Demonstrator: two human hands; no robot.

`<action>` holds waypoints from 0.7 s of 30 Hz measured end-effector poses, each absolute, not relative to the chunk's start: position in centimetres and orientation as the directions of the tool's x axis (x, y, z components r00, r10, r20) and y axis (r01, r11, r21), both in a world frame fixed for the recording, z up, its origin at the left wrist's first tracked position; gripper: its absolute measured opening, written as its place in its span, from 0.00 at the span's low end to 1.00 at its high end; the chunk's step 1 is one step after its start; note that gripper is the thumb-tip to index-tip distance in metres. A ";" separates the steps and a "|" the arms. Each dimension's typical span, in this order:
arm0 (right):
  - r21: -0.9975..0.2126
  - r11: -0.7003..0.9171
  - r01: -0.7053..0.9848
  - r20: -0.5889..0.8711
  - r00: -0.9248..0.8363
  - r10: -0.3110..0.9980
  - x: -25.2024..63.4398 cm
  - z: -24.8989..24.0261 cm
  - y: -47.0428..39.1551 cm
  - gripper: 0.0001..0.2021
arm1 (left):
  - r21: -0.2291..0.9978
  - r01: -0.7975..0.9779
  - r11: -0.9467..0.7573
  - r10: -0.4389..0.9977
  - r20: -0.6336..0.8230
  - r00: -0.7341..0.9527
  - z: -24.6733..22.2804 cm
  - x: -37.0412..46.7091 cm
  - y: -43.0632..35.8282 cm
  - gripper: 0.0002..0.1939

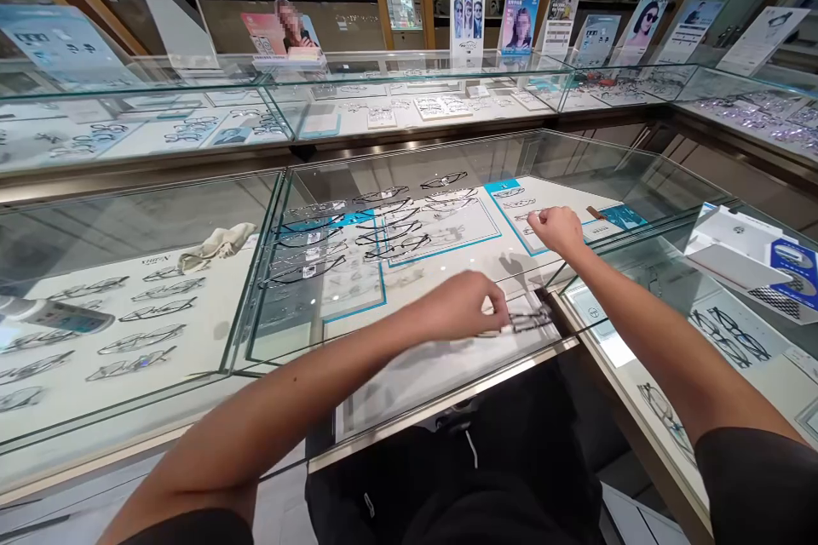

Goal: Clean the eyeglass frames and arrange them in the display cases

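Eyeglasses at a glass display bench [447, 410]. The left hand [469, 306] is narrowed to a pinch at the left end of a dark pair of eyeglasses [532, 321], which is located by the near edge, at the inner corner where the right-hand section is met; whether it is gripped cannot be told. The right hand [557, 230] is curled farther from that edge; its contents are hidden. Rows of spectacle frames [391, 233] are seen left of it.

an eyewear shop, shown by its glass display counters [192, 155], rows of spectacles [397, 248] and eyewear advertising cards [468, 21].
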State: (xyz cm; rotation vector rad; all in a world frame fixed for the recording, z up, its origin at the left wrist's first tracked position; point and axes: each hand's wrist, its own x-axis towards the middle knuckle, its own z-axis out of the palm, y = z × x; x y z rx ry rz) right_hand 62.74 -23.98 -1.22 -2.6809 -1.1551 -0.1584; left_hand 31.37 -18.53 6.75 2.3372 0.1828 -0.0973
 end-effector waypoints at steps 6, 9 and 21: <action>-0.148 -0.670 0.728 0.169 0.686 0.708 62.5 -0.9 -24.0 0.26 | 0.770 0.279 -0.574 0.178 -0.215 0.960 -0.1 30.8 -20.0 0.09; -0.143 -0.670 0.728 0.167 0.685 0.709 62.5 -1.0 -24.0 0.27 | 0.623 0.267 -0.735 0.256 -0.109 0.960 -3.4 32.5 -19.9 0.10; -0.128 -0.648 0.751 0.176 0.660 0.730 62.5 -0.8 -24.1 0.26 | 0.257 0.344 -0.903 0.358 0.009 0.934 -15.4 45.0 -13.4 0.13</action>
